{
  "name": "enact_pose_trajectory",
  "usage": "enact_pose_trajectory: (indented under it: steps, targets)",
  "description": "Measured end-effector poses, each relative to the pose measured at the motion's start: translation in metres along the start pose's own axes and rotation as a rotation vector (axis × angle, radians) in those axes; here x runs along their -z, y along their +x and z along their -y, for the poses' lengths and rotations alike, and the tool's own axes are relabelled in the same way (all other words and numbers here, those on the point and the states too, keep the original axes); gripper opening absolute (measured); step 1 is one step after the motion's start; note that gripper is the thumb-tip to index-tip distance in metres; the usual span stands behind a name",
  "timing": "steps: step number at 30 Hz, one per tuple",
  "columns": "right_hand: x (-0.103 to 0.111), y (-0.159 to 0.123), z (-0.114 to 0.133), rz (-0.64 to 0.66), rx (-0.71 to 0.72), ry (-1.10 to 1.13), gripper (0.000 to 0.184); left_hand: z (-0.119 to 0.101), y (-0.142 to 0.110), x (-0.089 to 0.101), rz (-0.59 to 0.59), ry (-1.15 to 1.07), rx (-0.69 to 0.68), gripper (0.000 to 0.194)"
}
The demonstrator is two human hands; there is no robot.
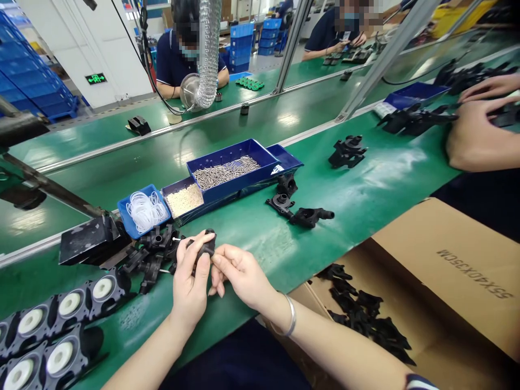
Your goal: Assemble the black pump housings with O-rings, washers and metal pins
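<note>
My left hand (pixel 192 276) is wrapped round a black plastic housing (pixel 208 245) above the green bench. Close against its right side is my right hand (pixel 239 271), thumb and index finger pinched together; whatever sits between those fingertips is too small to make out. Just left of the hands lies a pile of similar black plastic parts (pixel 150 260), some with thin white pins. Behind the hands stand a blue tray of clear rings (pixel 145 210), a bin of small cream pieces (pixel 184 200) and a blue bin of metal pins (pixel 227 172).
Black housings with white discs (pixel 70 304) line the left side. Loose black parts (pixel 298 211) lie right of the bins. An open cardboard box (pixel 447 271) with black parts stands below the bench edge. A co-worker's hands (pixel 479 124) work at far right; an extraction hose (pixel 208 59) hangs ahead.
</note>
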State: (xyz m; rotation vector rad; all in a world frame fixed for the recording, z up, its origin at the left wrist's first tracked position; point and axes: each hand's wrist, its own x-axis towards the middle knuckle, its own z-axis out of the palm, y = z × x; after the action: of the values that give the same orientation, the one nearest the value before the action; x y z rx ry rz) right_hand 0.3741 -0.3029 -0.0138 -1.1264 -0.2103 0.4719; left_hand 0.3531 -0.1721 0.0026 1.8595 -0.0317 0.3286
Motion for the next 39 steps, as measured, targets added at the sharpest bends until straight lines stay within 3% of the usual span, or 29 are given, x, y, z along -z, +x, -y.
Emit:
enact_pose_trajectory:
  steps: [3,6,7,9,11,12,15,18,21,24,27,29,32,34,36,38,39]
  targets:
    - [0.016,0.001,0.010,0.067,0.015,-0.089,0.040,-0.006,0.002,0.003,-0.012,0.030,-0.049,0.029]
    - [0.041,-0.003,0.023,-0.154,0.130,-0.201,0.035,-0.002,0.005,0.005,-0.037,0.164,-0.193,0.033]
    - [0.050,-0.005,0.027,-0.248,0.165,-0.209,0.032,0.003,0.005,0.004,0.037,0.232,-0.260,0.035]
    - [0.064,-0.009,0.032,-0.367,0.199,-0.202,0.027,0.015,0.006,-0.001,0.297,0.360,-0.366,0.037]
    - [0.072,-0.013,0.033,-0.394,0.193,-0.191,0.025,0.023,0.007,-0.008,0.521,0.450,-0.411,0.037]
    - [0.074,-0.014,0.032,-0.389,0.186,-0.184,0.024,0.025,0.007,-0.010,0.565,0.483,-0.419,0.037]
    - [0.077,-0.019,0.029,-0.373,0.176,-0.177,0.024,0.020,0.008,-0.003,0.499,0.551,-0.419,0.039]
    - [0.083,-0.020,0.029,-0.363,0.170,-0.198,0.026,0.013,0.004,0.019,0.358,0.663,-0.358,0.042]
    - [0.100,-0.013,0.042,-0.338,0.173,-0.297,0.028,0.019,-0.002,0.042,0.329,0.865,-0.406,0.047]
    - [0.132,0.012,0.075,-0.438,0.294,-0.547,0.028,0.035,-0.005,0.052,0.330,1.036,-0.535,0.042]
    - [0.173,0.056,0.118,-0.647,0.315,-1.071,0.031,0.043,-0.008,0.048,0.267,1.146,-0.567,0.050]
    - [0.197,0.092,0.142,-0.640,0.186,-1.372,0.030,0.041,-0.010,0.046,0.277,1.180,-0.550,0.062]
    - [0.223,0.143,0.158,-0.495,0.042,-1.499,0.017,0.027,-0.003,0.049,0.347,1.142,-0.564,0.067]
    - [0.233,0.168,0.154,-0.383,-0.055,-1.544,0.022,0.015,0.018,0.054,0.323,1.090,-0.566,0.060]
    - [0.239,0.186,0.146,-0.297,-0.122,-1.571,0.032,0.005,0.052,0.057,0.267,1.067,-0.478,0.046]
    - [0.243,0.195,0.136,-0.234,-0.145,-1.583,0.034,-0.001,0.094,0.056,0.287,1.112,-0.274,0.039]
    - [0.245,0.198,0.132,-0.211,-0.145,-1.583,0.035,0.000,0.115,0.053,0.358,1.160,-0.135,0.038]
